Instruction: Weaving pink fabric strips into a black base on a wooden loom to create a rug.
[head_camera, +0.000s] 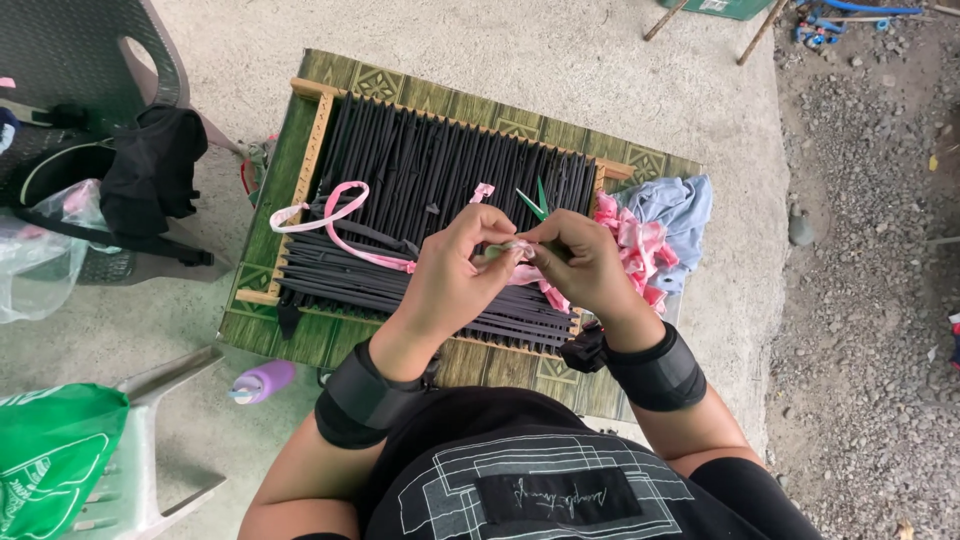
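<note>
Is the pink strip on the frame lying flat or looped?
Looped: the pink strip curls into a loop over the black strips, its tail running to the left hand.

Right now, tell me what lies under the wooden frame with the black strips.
A green patterned mat lies under the frame, showing around its edges. The black strips and both hands, left hand and right hand, cover the middle, so whatever is below there stays hidden.

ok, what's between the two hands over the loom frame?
In the head view, the left hand and right hand meet fingertip to fingertip on a pink fabric strip, pinched between them. Green scissor tips poke up just behind, above the black strips.
</note>
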